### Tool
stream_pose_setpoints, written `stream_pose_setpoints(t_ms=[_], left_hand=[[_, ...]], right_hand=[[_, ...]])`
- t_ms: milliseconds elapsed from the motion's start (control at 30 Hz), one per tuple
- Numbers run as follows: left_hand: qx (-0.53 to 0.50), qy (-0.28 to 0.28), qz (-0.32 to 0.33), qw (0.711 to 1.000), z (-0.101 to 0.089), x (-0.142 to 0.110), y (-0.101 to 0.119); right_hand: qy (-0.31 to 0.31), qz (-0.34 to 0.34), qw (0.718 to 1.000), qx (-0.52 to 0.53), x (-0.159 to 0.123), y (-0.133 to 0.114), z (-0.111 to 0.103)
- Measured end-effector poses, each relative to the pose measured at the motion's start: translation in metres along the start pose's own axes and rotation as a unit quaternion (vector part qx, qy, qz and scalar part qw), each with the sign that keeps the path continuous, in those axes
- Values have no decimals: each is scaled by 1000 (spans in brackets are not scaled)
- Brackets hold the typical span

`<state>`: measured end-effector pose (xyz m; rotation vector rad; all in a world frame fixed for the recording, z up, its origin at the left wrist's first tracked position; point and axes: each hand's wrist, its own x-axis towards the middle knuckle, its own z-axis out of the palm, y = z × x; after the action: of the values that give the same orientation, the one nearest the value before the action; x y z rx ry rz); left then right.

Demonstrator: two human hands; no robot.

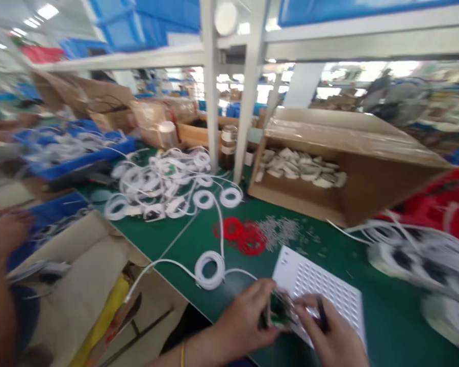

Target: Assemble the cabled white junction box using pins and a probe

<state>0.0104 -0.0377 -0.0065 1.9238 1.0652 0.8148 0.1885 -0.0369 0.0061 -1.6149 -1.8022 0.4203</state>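
Observation:
My left hand (248,316) and my right hand (329,331) meet low in the head view over the green table (199,239). Both pinch a small green circuit board (278,310) between their fingertips. The board sits at the near corner of a white perforated tray (321,290). A white coiled cable (210,270) lies just left of my left hand, its lead running toward the board. Motion blur smears the fingers somewhat.
A heap of white coiled cables (168,183) lies at the back left. Red rings (245,234) and small silver parts (283,229) lie mid-table. An open cardboard box (329,168) lies on its side. Another person's hand (3,234) shows at left above a carton (80,275).

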Motion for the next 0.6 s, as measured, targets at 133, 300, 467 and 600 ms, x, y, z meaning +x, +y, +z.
stream_pose_setpoints(t_ms=[133, 300, 467, 600], left_hand=[[11, 33, 27, 999, 3, -3, -9], [-36, 41, 5, 999, 2, -7, -14], [-60, 47, -8, 997, 2, -13, -13], [-81, 44, -17, 996, 3, -12, -16]], right_hand=[[-94, 108, 986, 87, 7, -3, -20], [-184, 158, 949, 199, 16, -6, -12], [-215, 152, 928, 263, -2, -15, -21], [-213, 137, 923, 290, -10, -19, -26]])
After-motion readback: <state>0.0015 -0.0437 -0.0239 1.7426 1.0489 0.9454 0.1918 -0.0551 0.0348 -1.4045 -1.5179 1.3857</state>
